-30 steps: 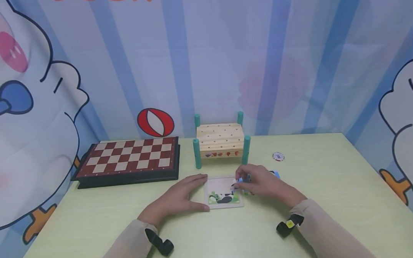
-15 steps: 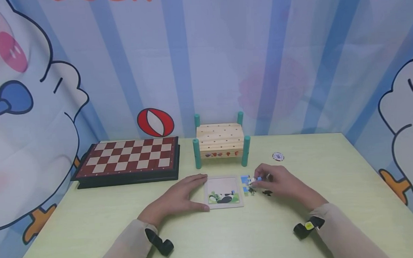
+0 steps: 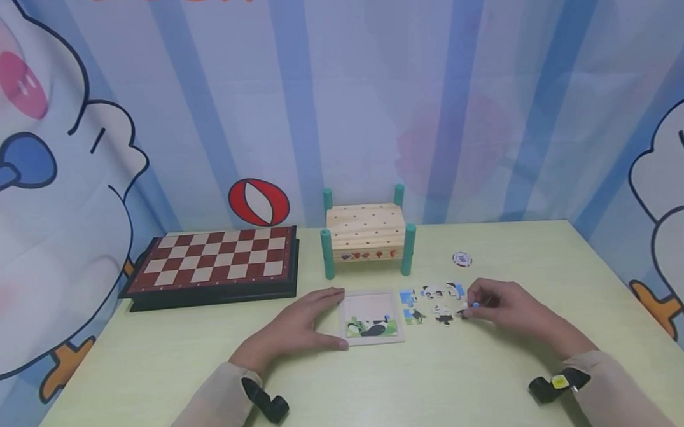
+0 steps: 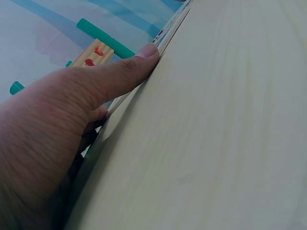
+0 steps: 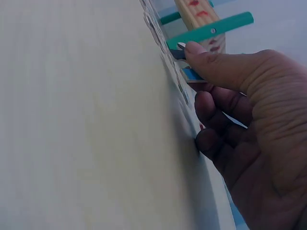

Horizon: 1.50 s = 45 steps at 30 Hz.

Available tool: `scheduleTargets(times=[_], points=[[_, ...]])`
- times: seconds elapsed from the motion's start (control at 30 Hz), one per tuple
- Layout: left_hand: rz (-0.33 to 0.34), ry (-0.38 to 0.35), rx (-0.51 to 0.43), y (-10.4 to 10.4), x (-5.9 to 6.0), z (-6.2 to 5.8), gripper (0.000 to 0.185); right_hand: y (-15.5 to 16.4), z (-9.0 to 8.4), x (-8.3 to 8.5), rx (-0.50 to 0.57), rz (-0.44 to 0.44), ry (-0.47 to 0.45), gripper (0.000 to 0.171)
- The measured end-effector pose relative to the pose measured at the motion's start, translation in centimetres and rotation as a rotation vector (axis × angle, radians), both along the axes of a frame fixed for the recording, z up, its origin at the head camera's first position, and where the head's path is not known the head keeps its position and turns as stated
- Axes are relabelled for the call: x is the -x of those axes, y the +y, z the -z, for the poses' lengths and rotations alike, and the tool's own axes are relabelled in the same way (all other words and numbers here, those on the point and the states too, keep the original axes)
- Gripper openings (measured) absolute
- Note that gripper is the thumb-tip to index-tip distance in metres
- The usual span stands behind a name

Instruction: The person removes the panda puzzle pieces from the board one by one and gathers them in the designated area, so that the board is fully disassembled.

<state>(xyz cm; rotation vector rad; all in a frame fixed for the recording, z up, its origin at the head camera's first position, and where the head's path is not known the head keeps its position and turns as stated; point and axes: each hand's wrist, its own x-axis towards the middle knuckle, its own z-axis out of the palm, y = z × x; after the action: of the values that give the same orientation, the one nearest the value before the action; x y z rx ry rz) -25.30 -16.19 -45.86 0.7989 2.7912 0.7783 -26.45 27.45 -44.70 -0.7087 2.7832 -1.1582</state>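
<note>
**On the worktop: picking a loose puzzle piece while the tray is braced**

From the head view, the left hand [image 3: 292, 327] is lying flat with straight fingers against the left edge of the puzzle tray [image 3: 373, 318], holding nothing. The right hand [image 3: 503, 308] is pinching a small blue-edged puzzle piece [image 3: 471, 306] at the right end of the loose pieces [image 3: 432, 302], which are lying on the worktop [image 3: 384, 390] just right of the tray. A chessboard [image 3: 218, 260], a wooden peg bench [image 3: 366, 231] and a round chip [image 3: 461, 258] are standing farther back.

From the left wrist view, the thumb [image 4: 120, 72] is pressing along the tray's near edge [image 4: 165, 40]; the other fingers are hidden.

From the right wrist view, the thumb [image 5: 216, 64] is closing over the piece [image 5: 178, 52] against curled fingers [image 5: 216, 108].

Judged from these views, a clean pick is calling for a light fingertip pinch at the piece's edges, a straight lift clear of its neighbours, and steady left-hand pressure so the tray is not sliding.
</note>
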Motion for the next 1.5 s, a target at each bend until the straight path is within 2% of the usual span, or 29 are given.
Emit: scheduleTargets(times=[0.17,0.3,0.77,1.0,1.5], points=[[0.001,-0.002,-0.002,0.0,-0.05,-0.03,0.099,0.82,0.14,-0.26,0.063,-0.036,-0.062,0.017],[-0.001,-0.004,-0.002,0.04,-0.09,-0.11,0.099,0.84,0.05,-0.3,0.073,-0.06,-0.069,0.016],[-0.002,-0.002,0.007,0.18,0.0,-0.27,0.1,0.56,-0.3,-0.37,0.008,-0.036,-0.058,0.015],[-0.019,-0.008,0.009,0.22,0.01,-0.18,0.101,0.24,-0.48,-0.39,-0.075,0.002,-0.067,0.013],[-0.005,0.001,0.002,0.14,0.03,-0.14,0.1,0.3,-0.1,-0.37,-0.07,-0.016,-0.004,0.018]])
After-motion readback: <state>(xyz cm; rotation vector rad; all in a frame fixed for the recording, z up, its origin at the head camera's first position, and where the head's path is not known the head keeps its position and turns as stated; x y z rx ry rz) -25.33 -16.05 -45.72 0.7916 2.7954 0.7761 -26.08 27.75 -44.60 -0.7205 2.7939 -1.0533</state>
